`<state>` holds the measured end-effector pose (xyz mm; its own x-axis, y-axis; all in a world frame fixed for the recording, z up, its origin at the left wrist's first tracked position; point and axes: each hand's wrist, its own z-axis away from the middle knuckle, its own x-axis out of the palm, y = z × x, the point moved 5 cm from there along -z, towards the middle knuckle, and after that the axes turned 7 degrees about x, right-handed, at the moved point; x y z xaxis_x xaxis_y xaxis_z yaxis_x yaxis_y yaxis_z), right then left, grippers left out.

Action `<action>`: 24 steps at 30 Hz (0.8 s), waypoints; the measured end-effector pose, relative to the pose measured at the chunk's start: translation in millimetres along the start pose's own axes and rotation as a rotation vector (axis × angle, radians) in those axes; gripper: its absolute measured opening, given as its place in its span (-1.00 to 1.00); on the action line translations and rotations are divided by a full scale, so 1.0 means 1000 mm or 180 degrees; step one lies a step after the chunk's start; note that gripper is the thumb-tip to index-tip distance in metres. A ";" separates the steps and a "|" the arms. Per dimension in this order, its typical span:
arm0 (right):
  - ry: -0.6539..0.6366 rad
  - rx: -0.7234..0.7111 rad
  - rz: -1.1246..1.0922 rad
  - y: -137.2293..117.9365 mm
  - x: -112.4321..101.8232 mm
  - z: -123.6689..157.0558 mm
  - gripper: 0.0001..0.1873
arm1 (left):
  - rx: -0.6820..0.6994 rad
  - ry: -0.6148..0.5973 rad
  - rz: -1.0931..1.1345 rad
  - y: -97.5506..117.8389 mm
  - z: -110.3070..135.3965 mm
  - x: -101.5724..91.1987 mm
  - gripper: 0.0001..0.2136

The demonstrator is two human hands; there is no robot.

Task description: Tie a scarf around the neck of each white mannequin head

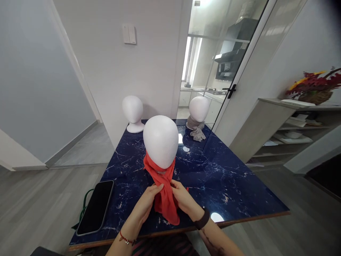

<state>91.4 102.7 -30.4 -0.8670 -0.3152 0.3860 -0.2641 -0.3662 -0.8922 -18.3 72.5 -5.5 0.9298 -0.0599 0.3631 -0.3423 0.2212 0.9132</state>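
A red scarf (166, 195) is wrapped around the neck of a white foam mannequin head (160, 140), its ends hanging down the front onto the table. My left hand (148, 201) grips the scarf from the left side, thumb on top of the cloth. On the opposite side, my right hand (183, 199) is closed on the scarf too, its fingertips partly hidden behind the fabric. Both hands are just below the crossing of the cloth, near the table's front edge.
The dark blue marbled table (213, 177) carries a smartphone (96, 208) at front left, with a green strap (84, 206) beside it. Behind stand a bare foam head (133, 110) and another foam head (199, 108) with a grey scarf (197, 128). A shelf (287, 142) stands right.
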 end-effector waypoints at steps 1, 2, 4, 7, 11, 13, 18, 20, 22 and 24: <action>-0.0024 0.0265 -0.0331 0.004 0.001 0.000 -0.71 | -0.0064 -0.0067 -0.0085 -0.003 -0.002 0.001 -0.70; -0.0039 0.0499 -0.0594 0.008 0.002 0.000 -0.69 | -0.0105 -0.0115 -0.0216 -0.007 -0.003 0.001 -0.68; -0.0145 0.0771 -0.0883 0.010 0.003 0.000 -0.62 | 0.0090 -0.0106 -0.0727 -0.007 -0.006 -0.002 -0.66; -0.0248 0.0710 -0.0702 0.002 0.002 0.003 -0.54 | 0.0718 -0.0110 -0.1778 0.003 -0.007 -0.004 -0.72; -0.0207 0.0416 0.0244 -0.015 -0.003 0.005 -0.50 | 0.0837 -0.0602 -0.2425 0.014 0.001 -0.002 -0.80; -0.0234 0.0341 0.0387 -0.019 -0.006 0.003 -0.50 | 0.0848 -0.0503 -0.2532 0.021 0.005 -0.010 -0.74; -0.0212 0.0572 0.0025 -0.005 -0.016 -0.006 -0.46 | 0.1002 0.0527 -0.2504 0.039 0.013 -0.038 -0.75; -0.0113 0.0597 -0.0177 -0.001 -0.018 -0.008 -0.40 | 0.0837 0.0459 -0.2032 0.042 0.013 -0.037 -0.80; -0.0036 0.0608 -0.0390 0.001 -0.018 -0.009 -0.34 | 0.0586 0.0270 -0.1062 0.041 0.010 -0.032 -0.82; -0.0013 0.0635 -0.0596 0.002 -0.017 -0.009 -0.33 | 0.0427 0.0266 0.0044 0.038 0.005 -0.026 -0.79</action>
<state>101.3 115.2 -41.1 -0.8090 -0.2290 0.5413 -0.3309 -0.5836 -0.7415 -56.4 77.5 20.8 0.9310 0.0245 0.3641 -0.3648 0.0889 0.9268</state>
